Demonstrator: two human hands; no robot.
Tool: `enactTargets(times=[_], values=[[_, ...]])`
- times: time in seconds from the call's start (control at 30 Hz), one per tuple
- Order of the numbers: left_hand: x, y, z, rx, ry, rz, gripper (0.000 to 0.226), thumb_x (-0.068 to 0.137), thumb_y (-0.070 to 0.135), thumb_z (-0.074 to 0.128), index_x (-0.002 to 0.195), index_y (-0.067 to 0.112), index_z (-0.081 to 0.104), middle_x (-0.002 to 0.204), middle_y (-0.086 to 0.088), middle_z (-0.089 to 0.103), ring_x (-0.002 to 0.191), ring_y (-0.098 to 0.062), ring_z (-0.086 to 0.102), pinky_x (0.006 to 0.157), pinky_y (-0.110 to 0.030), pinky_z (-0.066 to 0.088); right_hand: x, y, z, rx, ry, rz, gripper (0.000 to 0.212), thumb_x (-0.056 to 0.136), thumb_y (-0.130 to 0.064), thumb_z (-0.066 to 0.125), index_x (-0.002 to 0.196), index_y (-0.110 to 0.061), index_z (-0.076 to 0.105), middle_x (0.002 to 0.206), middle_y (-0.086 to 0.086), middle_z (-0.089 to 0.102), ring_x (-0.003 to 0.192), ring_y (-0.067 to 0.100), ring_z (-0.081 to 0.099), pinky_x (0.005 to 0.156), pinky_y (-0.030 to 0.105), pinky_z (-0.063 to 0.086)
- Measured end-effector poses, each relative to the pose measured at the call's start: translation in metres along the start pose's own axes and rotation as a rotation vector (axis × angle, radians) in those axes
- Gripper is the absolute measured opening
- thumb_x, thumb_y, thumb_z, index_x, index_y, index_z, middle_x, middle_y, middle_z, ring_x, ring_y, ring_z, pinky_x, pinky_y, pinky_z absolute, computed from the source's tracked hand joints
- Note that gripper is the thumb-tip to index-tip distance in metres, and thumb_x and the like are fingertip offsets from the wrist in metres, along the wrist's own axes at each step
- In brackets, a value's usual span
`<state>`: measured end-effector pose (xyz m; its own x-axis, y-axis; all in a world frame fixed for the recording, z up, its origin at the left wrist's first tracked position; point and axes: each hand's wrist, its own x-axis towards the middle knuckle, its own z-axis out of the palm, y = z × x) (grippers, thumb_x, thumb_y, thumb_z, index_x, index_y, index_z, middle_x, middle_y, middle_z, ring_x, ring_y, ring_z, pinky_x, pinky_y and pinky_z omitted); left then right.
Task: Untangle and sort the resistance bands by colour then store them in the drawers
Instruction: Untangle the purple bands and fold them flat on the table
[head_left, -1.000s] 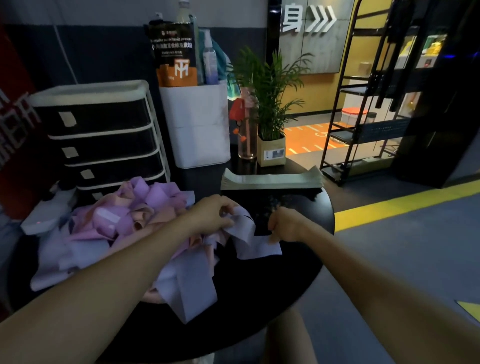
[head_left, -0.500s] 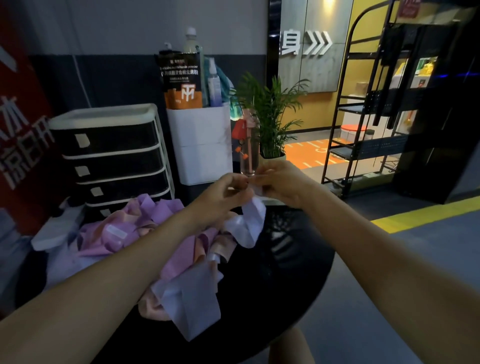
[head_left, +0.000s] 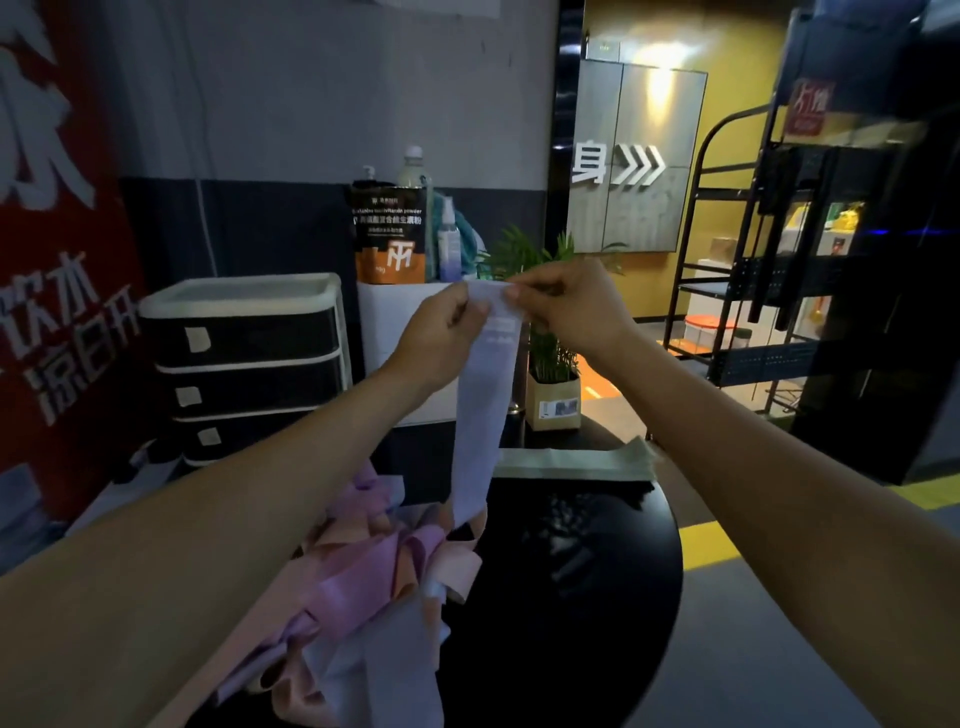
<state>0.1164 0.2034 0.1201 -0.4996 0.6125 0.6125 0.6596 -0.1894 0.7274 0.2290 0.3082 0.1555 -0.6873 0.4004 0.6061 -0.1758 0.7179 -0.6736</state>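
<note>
Head view. Both hands are now raised well above the surface (head_left: 597, 571); a second ago they worked low in the pile. The left hand (head_left: 441, 332) and right hand (head_left: 561, 306) each pinch the top edge of one pale lavender band (head_left: 483, 415), every grip clamped on it, thumb against fingers. The band hangs straight down between the forearms, its lower end still running into the tangled pile (head_left: 374, 587) of pink, peach and lavender bands at the left of the surface. Judged from this, one band is nearly drawn free, and sorting by colour can proceed once the tail clears the pile.

Containers. The drawer unit (head_left: 244, 364) stands behind the pile, at the left; its dark drawers, each with a pale label, are all closed, so their contents cannot be told. A stack of flat green bands (head_left: 571, 462) lies at the far edge of the surface, apart from the pile. The white bin (head_left: 395, 332) beside the drawers carries a pouch and bottles on top.
</note>
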Motion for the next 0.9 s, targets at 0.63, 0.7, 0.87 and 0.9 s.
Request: enactTargets(times=[0.63, 0.7, 0.87, 0.9], values=[[-0.035, -0.018, 0.036, 0.062, -0.428, -0.277, 0.031, 0.081, 0.01, 0.071, 0.107, 0.017, 0.055, 0.1, 0.005, 0.061, 0.088, -0.008, 0.058, 0.075, -0.019, 0.049, 0.007, 0.047, -0.045, 0.095, 0.387, 0.232, 0.028, 0.085, -0.009, 0.063, 0.061, -0.025, 0.06, 0.069, -0.004, 0.058, 0.074, 0.02, 0.054, 0.069, 0.034, 0.046], [-0.043, -0.032, 0.034, 0.233, -0.515, -0.294, 0.03, 0.08, 0.016, 0.073, 0.105, 0.016, 0.056, 0.098, 0.006, 0.061, 0.086, -0.008, 0.058, 0.071, -0.016, 0.046, -0.006, 0.066, -0.057, 0.128, 0.464, 0.343, 0.024, 0.087, -0.009, 0.062, 0.066, -0.02, 0.059, 0.068, -0.004, 0.055, 0.072, 0.017, 0.051, 0.064, 0.027, 0.042], [-0.05, -0.065, 0.015, 0.553, -0.611, -0.348, 0.022, 0.083, 0.025, 0.069, 0.1, 0.014, 0.061, 0.099, -0.004, 0.062, 0.089, -0.019, 0.057, 0.07, -0.024, 0.043, -0.042, 0.113, -0.077, 0.137, 0.591, 0.558, 0.008, 0.09, -0.014, 0.059, 0.088, -0.009, 0.065, 0.079, 0.001, 0.059, 0.081, 0.017, 0.055, 0.075, 0.033, 0.048], [-0.051, -0.069, 0.01, 0.557, -0.6, -0.368, 0.016, 0.084, 0.022, 0.067, 0.097, 0.016, 0.061, 0.095, -0.003, 0.062, 0.086, -0.018, 0.056, 0.067, -0.021, 0.042, -0.048, 0.121, -0.079, 0.127, 0.61, 0.587, 0.012, 0.09, -0.015, 0.059, 0.095, -0.007, 0.066, 0.085, 0.004, 0.06, 0.081, 0.018, 0.055, 0.072, 0.033, 0.047]])
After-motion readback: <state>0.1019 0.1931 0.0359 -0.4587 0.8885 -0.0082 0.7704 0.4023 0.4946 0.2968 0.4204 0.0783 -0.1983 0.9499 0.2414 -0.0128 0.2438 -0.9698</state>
